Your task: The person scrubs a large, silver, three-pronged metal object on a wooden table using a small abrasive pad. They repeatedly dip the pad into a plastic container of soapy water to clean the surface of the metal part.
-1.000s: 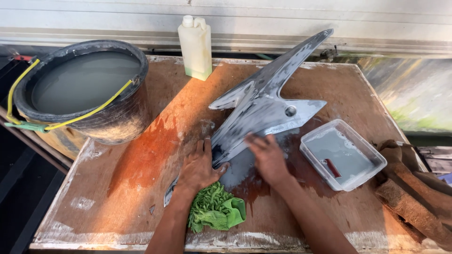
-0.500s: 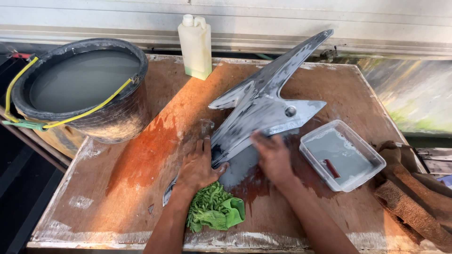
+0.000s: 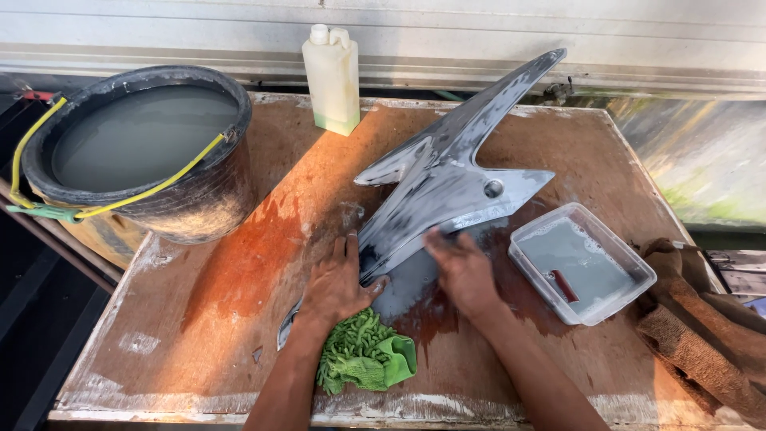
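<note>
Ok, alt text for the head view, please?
Both hands, left hand and right hand, press on a grey angular fairing panel on a wet wooden table, beside a green cloth, water bucket, plastic tray and bottle.

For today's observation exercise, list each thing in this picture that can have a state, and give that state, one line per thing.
Grey panel: lying flat on the table, wet and smeared.
Left hand: pressed flat on the panel's lower end.
Right hand: palm down on the panel.
Black bucket: upright, full of cloudy water.
Plastic bottle: upright, capped.
Clear tray: holds cloudy water.
Green cloth: crumpled, not held.
Wooden table: wet, stained.
</note>
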